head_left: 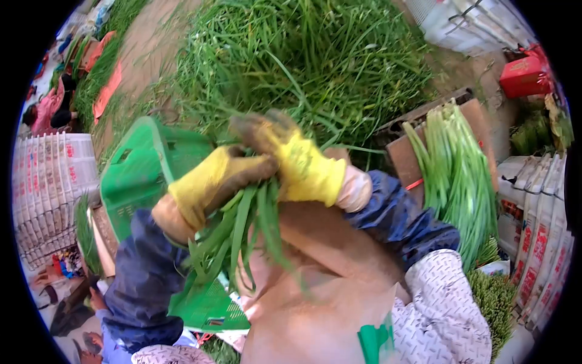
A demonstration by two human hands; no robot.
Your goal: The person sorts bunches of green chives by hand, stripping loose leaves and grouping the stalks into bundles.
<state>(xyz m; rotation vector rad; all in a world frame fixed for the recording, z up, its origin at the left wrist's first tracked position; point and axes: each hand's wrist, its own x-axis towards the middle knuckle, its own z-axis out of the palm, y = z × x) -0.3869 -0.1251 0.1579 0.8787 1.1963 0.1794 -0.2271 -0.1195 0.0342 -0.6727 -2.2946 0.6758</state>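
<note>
Leaves, one bunch, mid-view, clenched in our left hand; our right hand, blurred, against it, grip we cannot tell; straightened stalks at three o'clock; tangled heap at twelve, we judge the larger share.

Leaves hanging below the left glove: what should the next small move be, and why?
Perhaps bring the right hand down to gather the leaves below the left hand: they hang splayed at differing angles, while the bundle on the board lies nearly parallel.
</note>
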